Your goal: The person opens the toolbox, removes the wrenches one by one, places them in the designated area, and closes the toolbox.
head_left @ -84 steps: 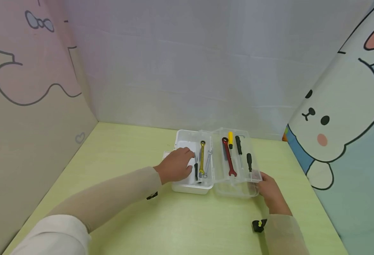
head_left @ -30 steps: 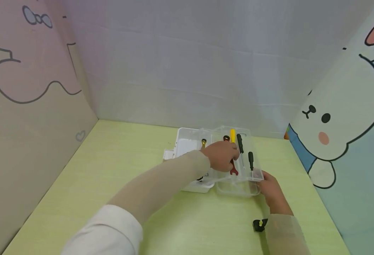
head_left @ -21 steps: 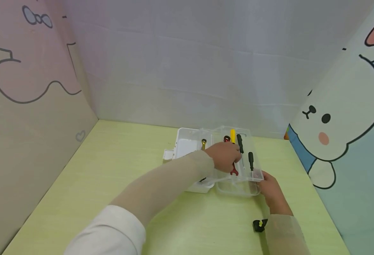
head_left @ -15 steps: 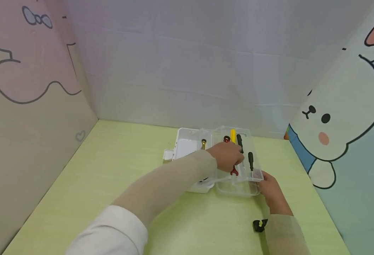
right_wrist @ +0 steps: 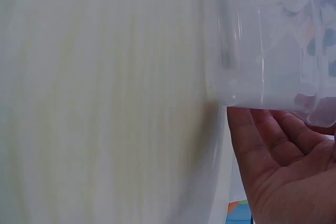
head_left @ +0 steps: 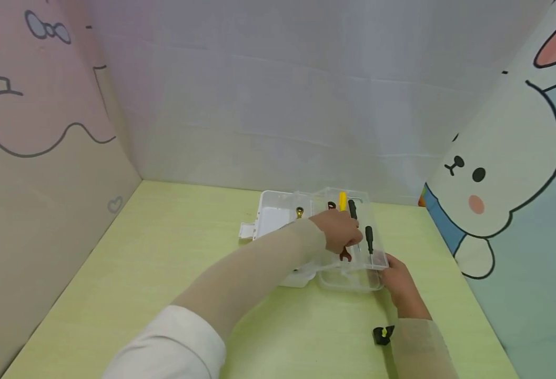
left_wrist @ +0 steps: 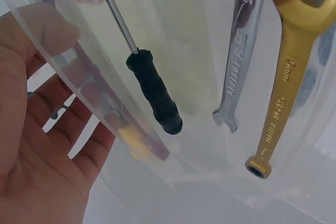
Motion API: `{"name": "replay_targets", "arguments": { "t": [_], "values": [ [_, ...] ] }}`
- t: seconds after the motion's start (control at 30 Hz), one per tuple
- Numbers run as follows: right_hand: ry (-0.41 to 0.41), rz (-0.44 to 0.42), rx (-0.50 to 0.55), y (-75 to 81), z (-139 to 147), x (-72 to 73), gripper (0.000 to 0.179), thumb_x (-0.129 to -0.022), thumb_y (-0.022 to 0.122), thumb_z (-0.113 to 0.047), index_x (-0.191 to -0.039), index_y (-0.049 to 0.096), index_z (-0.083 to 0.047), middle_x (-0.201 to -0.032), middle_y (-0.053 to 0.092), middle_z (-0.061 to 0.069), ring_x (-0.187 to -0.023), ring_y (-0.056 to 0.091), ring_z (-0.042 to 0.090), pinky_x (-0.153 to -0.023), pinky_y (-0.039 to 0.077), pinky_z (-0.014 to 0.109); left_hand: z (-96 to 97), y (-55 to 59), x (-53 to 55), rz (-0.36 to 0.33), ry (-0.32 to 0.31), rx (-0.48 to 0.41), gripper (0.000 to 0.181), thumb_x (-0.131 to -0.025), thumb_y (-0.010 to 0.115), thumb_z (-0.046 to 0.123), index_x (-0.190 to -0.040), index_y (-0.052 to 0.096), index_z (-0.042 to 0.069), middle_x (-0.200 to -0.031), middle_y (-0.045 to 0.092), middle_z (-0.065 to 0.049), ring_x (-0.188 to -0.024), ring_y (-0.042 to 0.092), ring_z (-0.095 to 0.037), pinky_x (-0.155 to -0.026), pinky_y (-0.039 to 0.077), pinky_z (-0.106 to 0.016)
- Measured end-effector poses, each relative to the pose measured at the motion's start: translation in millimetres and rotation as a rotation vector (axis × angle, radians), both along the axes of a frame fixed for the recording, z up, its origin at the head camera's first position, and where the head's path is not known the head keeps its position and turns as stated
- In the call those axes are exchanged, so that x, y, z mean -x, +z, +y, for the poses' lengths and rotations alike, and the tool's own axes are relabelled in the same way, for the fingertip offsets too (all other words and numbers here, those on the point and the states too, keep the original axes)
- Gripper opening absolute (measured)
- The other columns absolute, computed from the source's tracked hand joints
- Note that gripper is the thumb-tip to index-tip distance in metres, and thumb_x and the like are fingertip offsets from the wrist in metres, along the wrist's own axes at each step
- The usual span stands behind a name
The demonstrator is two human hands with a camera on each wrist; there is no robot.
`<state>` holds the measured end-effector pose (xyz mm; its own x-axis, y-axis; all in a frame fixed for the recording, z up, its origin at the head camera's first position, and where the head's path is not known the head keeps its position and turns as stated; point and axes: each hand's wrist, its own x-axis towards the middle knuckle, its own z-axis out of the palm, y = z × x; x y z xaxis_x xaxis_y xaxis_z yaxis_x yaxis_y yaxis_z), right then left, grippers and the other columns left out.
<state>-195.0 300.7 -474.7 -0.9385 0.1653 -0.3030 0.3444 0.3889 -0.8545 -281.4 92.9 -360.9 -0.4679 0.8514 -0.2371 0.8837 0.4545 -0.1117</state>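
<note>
My left hand [head_left: 338, 229] reaches over a clear tray [head_left: 381, 262], covering part of a red wrench [head_left: 345, 256]. Its fingers look loosely bent and spread in the left wrist view, with nothing visible between them. A yellow-handled tool [head_left: 342, 201] and two black-handled screwdrivers, one [head_left: 352, 206] by the fingers and one [head_left: 369, 239] farther right, lie in the tray. My right hand [head_left: 397, 276] holds the tray's near right corner, fingers against its underside. Under the left wrist, the white box [head_left: 272, 215] contains a gold wrench [left_wrist: 286, 82], a silver wrench [left_wrist: 241, 56] and another black-handled screwdriver [left_wrist: 155, 93].
The clear lid [head_left: 351, 285] extends from beneath the tray toward me. A white latch [head_left: 246, 230] sticks out from the box's left side. A small black device [head_left: 382, 336] sits beside my right wrist. Fabric walls border the pale table [head_left: 188, 237] at the back and sides.
My left hand has moved right, from above the white box to over the clear tray, then slightly farther right. My right hand has kept its place at the tray corner.
</note>
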Motion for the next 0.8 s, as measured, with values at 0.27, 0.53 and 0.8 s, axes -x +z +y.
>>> {"name": "replay_targets", "arguments": {
  "t": [0.27, 0.53, 0.8],
  "values": [
    [0.005, 0.004, -0.009, 0.4, -3.0, 0.4, 0.051, -0.108, 0.040, -0.011, -0.155, 0.034, 0.008, -0.159, 0.031, 0.031, -0.146, 0.029, 0.045, -0.117, 0.027, 0.061, -2.3, -0.4, -0.8, -0.038, -0.006, -0.047, 0.022, -0.097, 0.071, 0.042, -0.088, 0.059, 0.026, -0.090, 0.057, 0.009, -0.085, 0.049, -0.012, -0.076, 0.042, -0.026],
    [0.005, 0.004, -0.018, -0.6, -3.7, -0.5, 0.051, -0.109, 0.041, -0.012, -0.156, 0.034, 0.007, -0.159, 0.032, 0.030, -0.147, 0.028, 0.045, -0.118, 0.027, 0.060, -3.5, -0.4, 1.8, -0.030, -0.003, -0.054, 0.028, -0.091, 0.071, 0.056, -0.088, 0.065, 0.030, -0.092, 0.057, 0.012, -0.088, 0.048, -0.011, -0.078, 0.042, -0.024],
    [0.007, 0.007, -0.027, 1.3, -2.7, -0.1, 0.050, -0.109, 0.040, -0.012, -0.156, 0.034, 0.007, -0.159, 0.032, 0.030, -0.147, 0.028, 0.045, -0.118, 0.027, 0.061, 1.3, -8.1, 6.1, -0.049, 0.010, -0.090, 0.020, -0.099, 0.071, 0.030, -0.081, 0.062, 0.026, -0.085, 0.055, 0.010, -0.078, 0.048, -0.010, -0.071, 0.041, -0.024]
  ]
}}
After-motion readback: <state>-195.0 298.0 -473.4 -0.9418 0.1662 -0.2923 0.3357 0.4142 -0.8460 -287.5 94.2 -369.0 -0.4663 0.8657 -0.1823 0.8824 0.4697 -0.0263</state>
